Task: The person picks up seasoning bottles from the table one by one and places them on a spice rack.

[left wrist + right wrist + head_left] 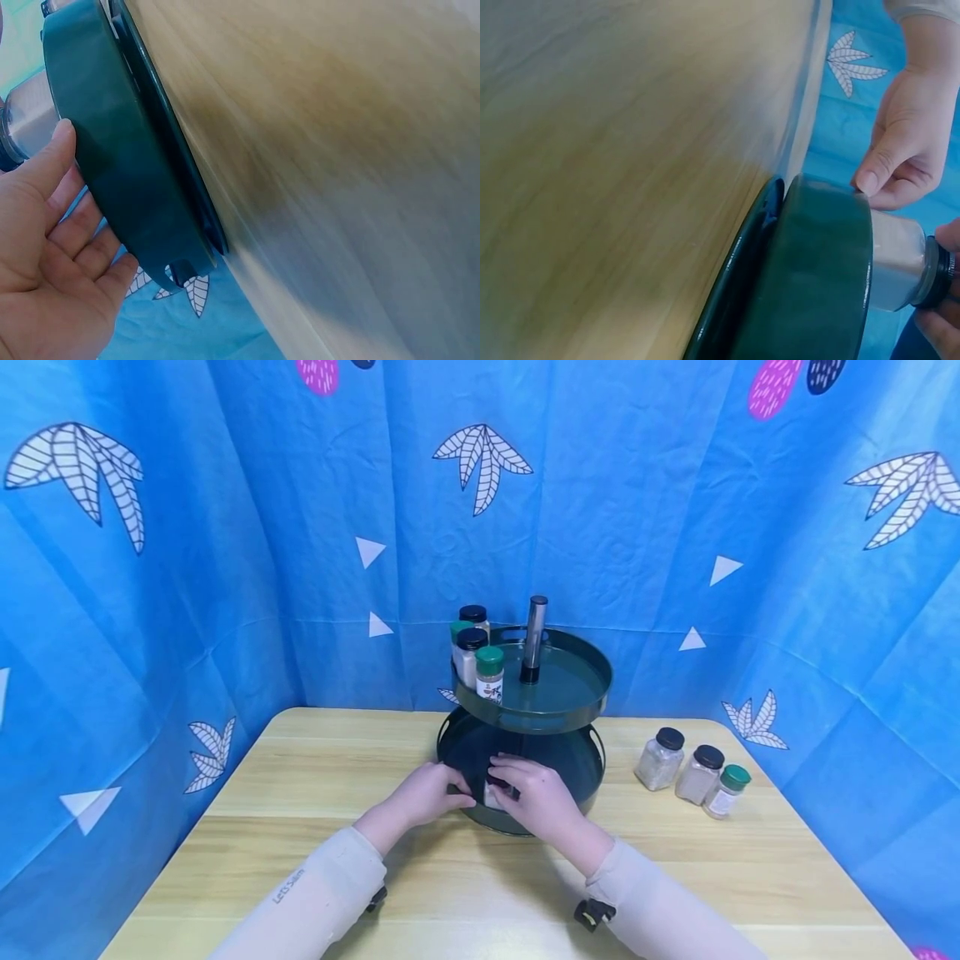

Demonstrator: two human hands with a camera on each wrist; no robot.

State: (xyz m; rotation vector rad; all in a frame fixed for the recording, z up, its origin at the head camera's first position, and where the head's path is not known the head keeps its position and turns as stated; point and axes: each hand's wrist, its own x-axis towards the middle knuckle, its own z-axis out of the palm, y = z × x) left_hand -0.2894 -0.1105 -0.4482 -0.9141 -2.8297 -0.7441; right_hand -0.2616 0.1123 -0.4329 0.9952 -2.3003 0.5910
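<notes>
A clear jar [491,795] with pale contents and a black lid stands upright inside the front of the lower green tray [501,820]. My right hand [542,797] grips its lid; the right wrist view shows fingertips [939,330] around the lid beside the jar body [896,251]. My left hand [426,795] is at the tray's front left rim, left of the jar. In the left wrist view, the left hand [56,247] touches the edge of the tray wall [124,150] with its thumb, fingers loosely bent and holding nothing.
The upper green tray [536,720] holds several jars at its left, including a green-lidded one [490,672], and a metal post [534,635] rises through it. Two black-lidded jars [660,760] [699,775] and a green-lidded one [726,793] stand on the wooden table [772,868] at right.
</notes>
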